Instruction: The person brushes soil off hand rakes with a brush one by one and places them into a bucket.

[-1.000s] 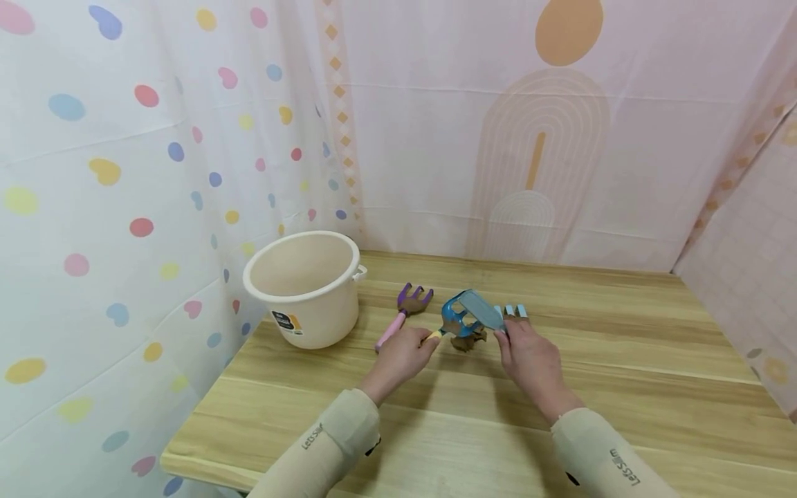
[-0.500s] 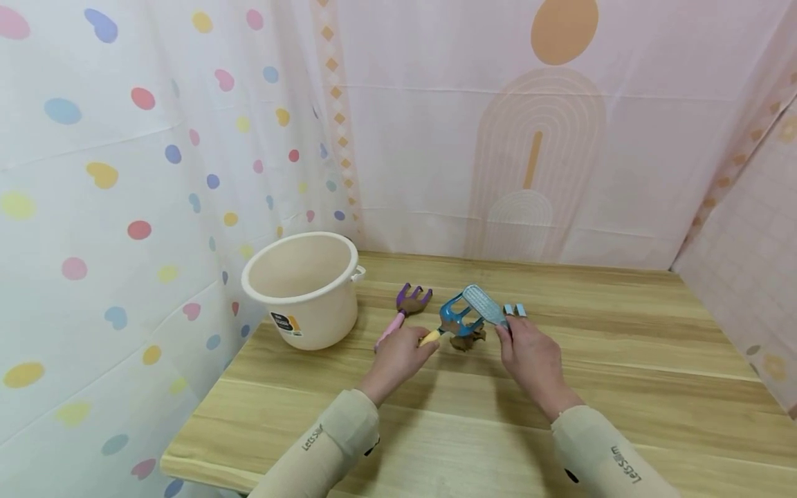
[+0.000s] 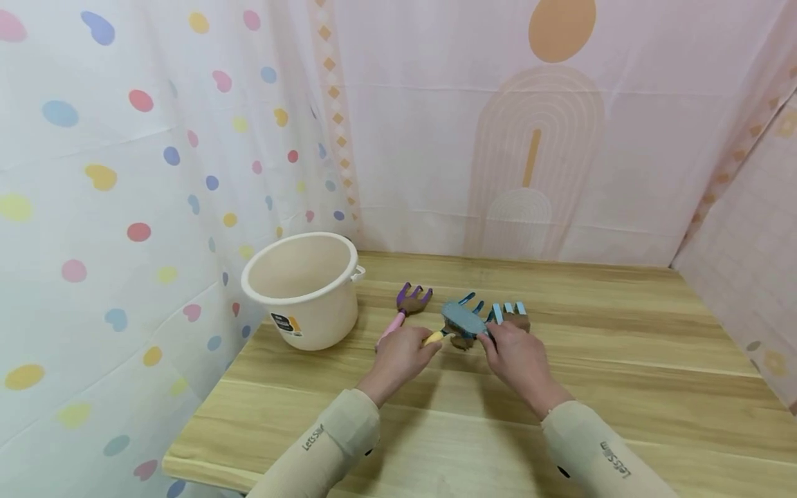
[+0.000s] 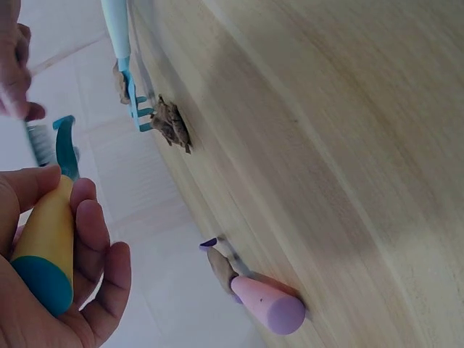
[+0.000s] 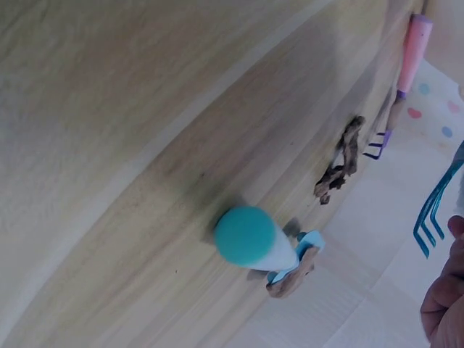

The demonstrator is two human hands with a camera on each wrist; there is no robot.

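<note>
My left hand (image 3: 401, 356) grips the yellow handle of a small blue garden hand rake (image 4: 47, 239), held above the table. In my right hand (image 3: 519, 360) is a blue-grey brush (image 3: 463, 318), its head lying across the rake's head and hiding part of it. The rake's tines (image 5: 431, 214) stick out beyond the brush in the right wrist view. Below them, brown crumbly clumps (image 4: 171, 123) that look like mud lie on the wood. Close to my right hand is a light-blue hand rake (image 3: 509, 309) with brown matter stuck on its head.
Left of the hands lies a purple hand rake (image 3: 411, 299) with a pink handle and brown matter on it. A cream bucket (image 3: 324, 318) stands at the back left of the wooden table (image 3: 654, 346). Patterned curtains (image 3: 423, 152) hang behind and beside it.
My right hand has moved left and down, bringing the brush from the rake's upper right onto its head. The left hand stays nearly in place with the rake.
</note>
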